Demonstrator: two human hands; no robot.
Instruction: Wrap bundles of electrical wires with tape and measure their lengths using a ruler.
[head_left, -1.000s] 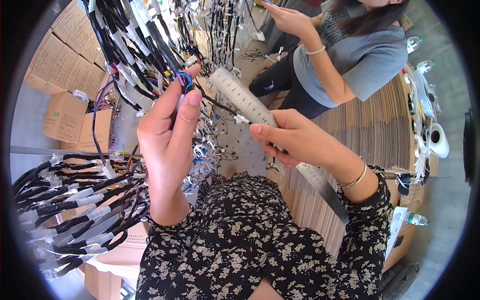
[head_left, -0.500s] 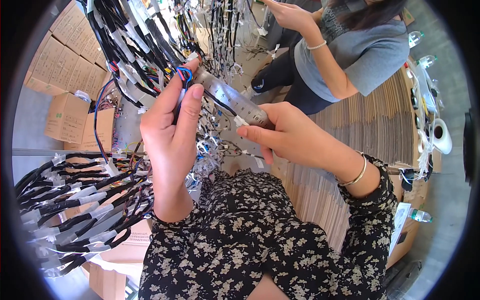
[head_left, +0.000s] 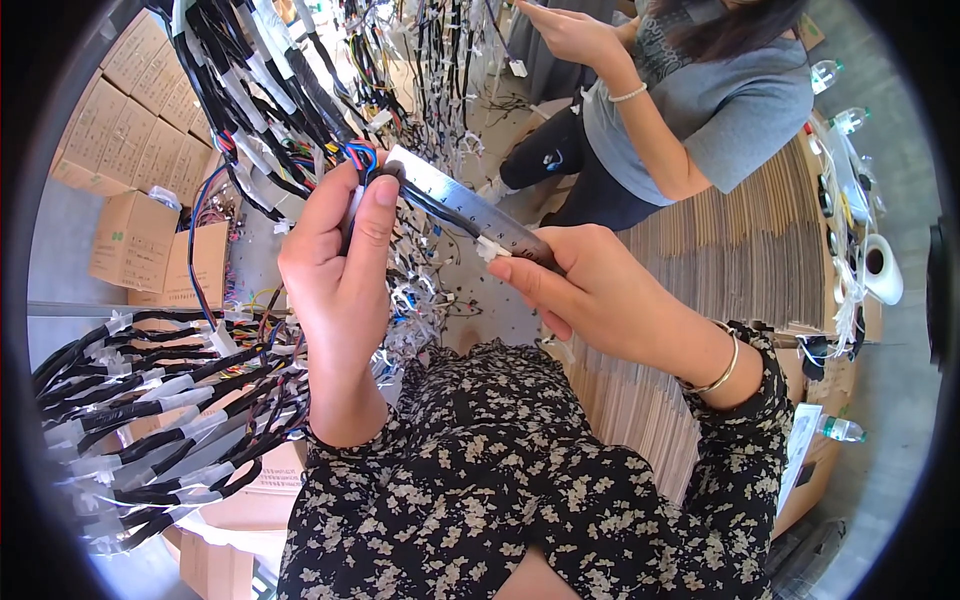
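Observation:
A steel ruler (head_left: 462,203) slants between my hands, its near end in my right hand (head_left: 600,285), which is closed with thumb and fingers on it. Along the ruler's lower edge runs a black-sleeved wire branch (head_left: 440,212). It ends in a white connector (head_left: 490,248) at my right thumb tip. My left hand (head_left: 340,260) is closed, pinching the wire harness (head_left: 362,157) where red and blue wires bend out, beside the ruler's far end. My left fingers partly hide the harness there.
Thick black harness bundles (head_left: 250,90) hang at upper left; more taped harnesses (head_left: 170,410) spread at lower left. Cardboard boxes (head_left: 130,240) stand behind them. Another person (head_left: 690,120) stands at upper right, near stacked flat cardboard (head_left: 740,250). A white roll (head_left: 882,272) lies at far right.
My right hand has shifted slightly right and down with the ruler and connector. The ruler has turned, and its far end now looks bright white. My left hand keeps its pinch.

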